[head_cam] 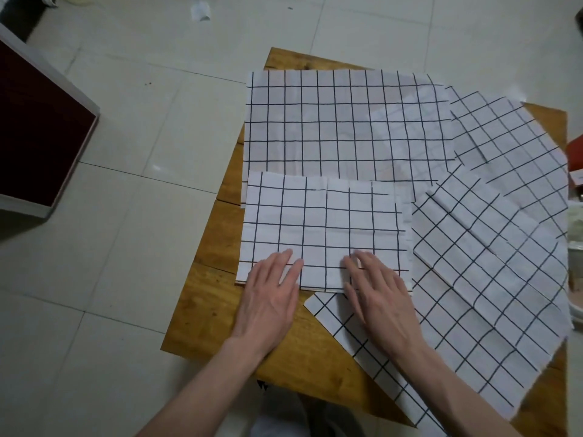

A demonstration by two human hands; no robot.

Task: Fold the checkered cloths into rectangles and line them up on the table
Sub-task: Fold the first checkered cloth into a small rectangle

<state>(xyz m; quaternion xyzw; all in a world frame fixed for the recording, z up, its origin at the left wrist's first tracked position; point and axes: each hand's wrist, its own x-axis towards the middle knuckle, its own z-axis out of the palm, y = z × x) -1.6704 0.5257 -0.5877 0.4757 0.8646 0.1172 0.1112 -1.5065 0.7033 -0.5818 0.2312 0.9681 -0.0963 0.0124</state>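
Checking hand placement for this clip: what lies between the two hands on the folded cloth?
In the head view, only bare checkered fabric of the folded cloth lies between the left hand and right hand; both press flat near its front edge.

Pale glossy floor tiles (132, 216) with thin dark grout lines surrounded a worn wooden counter (217, 310). A dark red cabinet (38, 137) with pale edging stood off the counter's left edge. Light was dim and even.
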